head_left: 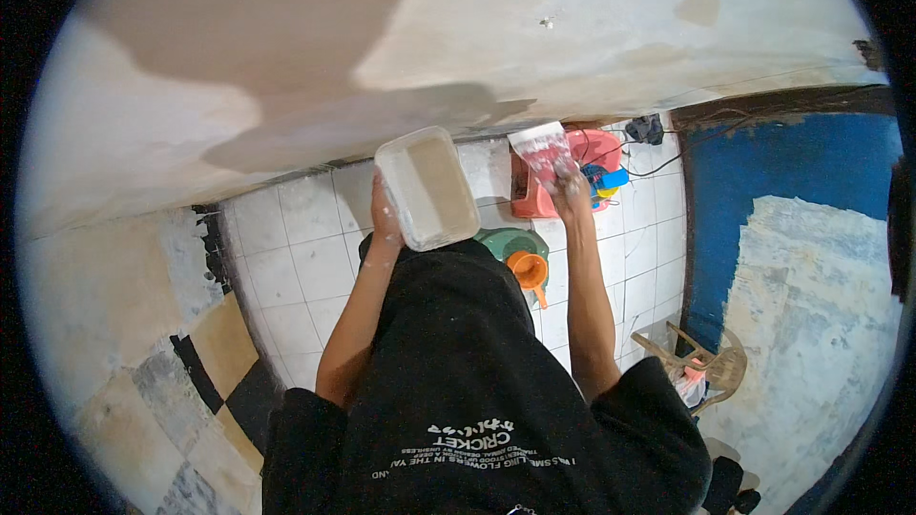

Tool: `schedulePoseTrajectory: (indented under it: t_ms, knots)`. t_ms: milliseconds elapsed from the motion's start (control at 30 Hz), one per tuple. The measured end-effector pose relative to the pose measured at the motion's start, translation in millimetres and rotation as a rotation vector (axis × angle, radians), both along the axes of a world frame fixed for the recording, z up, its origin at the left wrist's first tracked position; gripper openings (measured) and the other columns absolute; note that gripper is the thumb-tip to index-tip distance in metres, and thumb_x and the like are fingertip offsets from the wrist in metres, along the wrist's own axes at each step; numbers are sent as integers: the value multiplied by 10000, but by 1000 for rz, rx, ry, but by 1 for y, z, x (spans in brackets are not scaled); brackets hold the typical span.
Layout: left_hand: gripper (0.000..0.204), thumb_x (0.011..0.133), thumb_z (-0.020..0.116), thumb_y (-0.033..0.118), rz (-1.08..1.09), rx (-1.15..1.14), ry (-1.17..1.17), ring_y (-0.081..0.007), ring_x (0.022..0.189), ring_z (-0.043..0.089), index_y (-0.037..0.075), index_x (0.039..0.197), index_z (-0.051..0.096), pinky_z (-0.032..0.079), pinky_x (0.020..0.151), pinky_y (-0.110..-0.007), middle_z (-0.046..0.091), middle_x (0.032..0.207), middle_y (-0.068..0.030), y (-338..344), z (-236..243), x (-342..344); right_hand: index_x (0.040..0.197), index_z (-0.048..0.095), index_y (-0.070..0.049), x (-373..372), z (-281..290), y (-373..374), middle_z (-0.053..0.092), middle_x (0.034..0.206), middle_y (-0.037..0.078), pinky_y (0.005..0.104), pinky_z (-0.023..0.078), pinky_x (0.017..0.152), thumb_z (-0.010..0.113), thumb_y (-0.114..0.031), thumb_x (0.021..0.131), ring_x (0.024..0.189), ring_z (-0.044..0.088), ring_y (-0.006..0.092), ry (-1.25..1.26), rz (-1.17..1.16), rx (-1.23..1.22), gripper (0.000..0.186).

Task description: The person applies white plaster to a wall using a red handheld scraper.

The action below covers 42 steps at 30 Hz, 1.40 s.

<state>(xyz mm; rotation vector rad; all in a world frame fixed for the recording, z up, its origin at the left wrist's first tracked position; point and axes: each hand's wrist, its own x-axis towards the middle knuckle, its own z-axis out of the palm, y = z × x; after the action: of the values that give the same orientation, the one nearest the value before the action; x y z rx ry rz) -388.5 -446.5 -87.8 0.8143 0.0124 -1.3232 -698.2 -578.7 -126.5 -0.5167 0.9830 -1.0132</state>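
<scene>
A rectangular, whitish plastic tub (pixel 468 220) is in my left hand (pixel 385 216), whose fingers wrap its left side and go partly out of sight behind it. Pale, smooth paste shows inside the tub. To the right of it, my right hand (pixel 571 193) grips a wide red putty scraper (pixel 542 148) smeared with white. The scraper's broad, pale edge points toward the wall (pixel 458 19), apart from the tub. White residue marks the fingers of my right hand.
Pink plastic containers (pixel 601 145) with blue items stand on the white tiled floor (pixel 315 267) by the wall. Closer in are an orange dipper (pixel 527 269) and a green stool-like piece (pixel 496 240). A small wooden stool (pixel 730 367) stands right, before a partly coated blue wall (pixel 716 191).
</scene>
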Motion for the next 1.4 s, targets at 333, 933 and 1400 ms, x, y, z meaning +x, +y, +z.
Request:
schedulePoseTrajectory:
  t_ms: [333,933,1400]
  knots:
    - [606,963,324,511,160,199,-145,-265,1128,514,28,1320,403,407,989,-376,517,1249,-145,52,16,28,944,599,-8,40,-132,-171,608,875,131,525,513,750,511,-216,918,913,600,326,71,47,-166,228]
    - [535,982,306,443,375,355,-164,-256,1138,512,47,1329,400,433,968,-372,502,1272,-138,99,37,25,1087,539,56,24,-146,-191,589,1057,197,499,506,865,466,-120,887,993,570,329,210,187,-168,276]
    - [545,979,327,449,304,388,-252,-256,1146,507,37,1327,407,415,982,-363,503,1275,-138,104,24,31,1010,578,17,25,-192,-182,581,1009,214,615,501,826,470,-92,857,925,593,352,125,-190,17,217]
